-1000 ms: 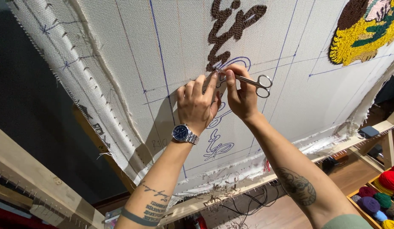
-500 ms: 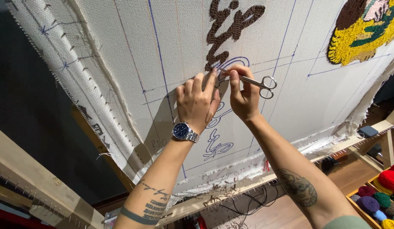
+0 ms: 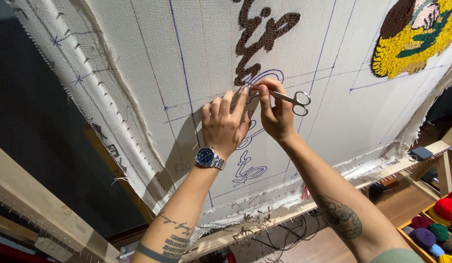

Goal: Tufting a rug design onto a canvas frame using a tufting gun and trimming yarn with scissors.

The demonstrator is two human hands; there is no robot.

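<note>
Stretched canvas (image 3: 138, 73) on a wooden frame (image 3: 36, 204) fills the view, with brown yarn lettering (image 3: 257, 41) at top centre and a yellow patch (image 3: 411, 48) far right of it. Left hand (image 3: 225, 124) presses flat just below the lettering; right hand (image 3: 277, 114) beside it is clamped on small steel scissors (image 3: 284, 96), tips at the lettering's lower end. Scissors look light, stiff, likely slippery, best held by the loops; canvas looks taut; no labels visible, yarn balls (image 3: 433, 224) far lower right.

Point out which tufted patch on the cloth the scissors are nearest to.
The brown lettering, just above the scissors in the right hand; the yellow patch sits far right.
</note>
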